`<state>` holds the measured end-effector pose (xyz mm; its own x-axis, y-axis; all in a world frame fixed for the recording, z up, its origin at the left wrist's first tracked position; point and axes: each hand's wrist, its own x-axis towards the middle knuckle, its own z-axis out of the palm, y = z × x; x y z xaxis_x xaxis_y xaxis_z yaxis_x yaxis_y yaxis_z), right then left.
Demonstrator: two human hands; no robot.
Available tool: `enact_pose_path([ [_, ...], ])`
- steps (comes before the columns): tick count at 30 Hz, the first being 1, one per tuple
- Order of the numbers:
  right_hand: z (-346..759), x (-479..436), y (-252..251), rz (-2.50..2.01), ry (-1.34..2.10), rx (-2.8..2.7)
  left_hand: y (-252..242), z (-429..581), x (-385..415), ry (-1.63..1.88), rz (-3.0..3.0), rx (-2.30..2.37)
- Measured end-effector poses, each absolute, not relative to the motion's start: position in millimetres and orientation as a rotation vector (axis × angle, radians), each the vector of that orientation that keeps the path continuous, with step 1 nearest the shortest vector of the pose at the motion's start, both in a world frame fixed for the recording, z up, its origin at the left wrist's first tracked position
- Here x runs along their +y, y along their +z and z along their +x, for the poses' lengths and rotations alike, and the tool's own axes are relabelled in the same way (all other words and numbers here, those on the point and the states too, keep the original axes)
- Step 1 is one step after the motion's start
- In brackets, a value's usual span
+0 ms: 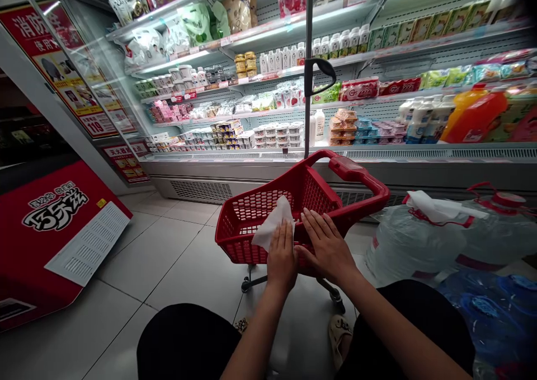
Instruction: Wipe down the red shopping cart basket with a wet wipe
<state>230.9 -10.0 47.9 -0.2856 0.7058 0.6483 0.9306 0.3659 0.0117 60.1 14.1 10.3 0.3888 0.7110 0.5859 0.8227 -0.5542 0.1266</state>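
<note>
Wipe (272, 223) is on the cart's (243, 252) near rim, under the left hand's (282, 254) straight fingers; can't tell if that grip pinches it. Right hand (327, 245) lies flat, fingers extended. Wipe's probably light, floppy, tearable: bunch its middle. Cart looks stiff but rolly, so steady the handle (375, 192).

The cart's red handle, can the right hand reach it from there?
Probably yes: the handle lies just past the right hand, and nothing I can see stands between them.

Tiled floor (180, 262) — red cart (321, 192) atop
</note>
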Motion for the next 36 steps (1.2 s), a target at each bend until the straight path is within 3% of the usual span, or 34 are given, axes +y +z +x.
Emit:
enact_pose_path([
  [5, 245, -4, 50, -1.397, -0.506, -2.113, 13, 30, 26, -0.787, -2.502, -1.295],
  [15, 243, 0, 45, -1.393, -0.494, -2.099, 2, -77, 29, -0.774, -2.191, -1.662],
  [36, 182, 22, 10, -1.336, -0.390, -2.168, -6, 10, -7, -0.719, -2.409, -1.388],
])
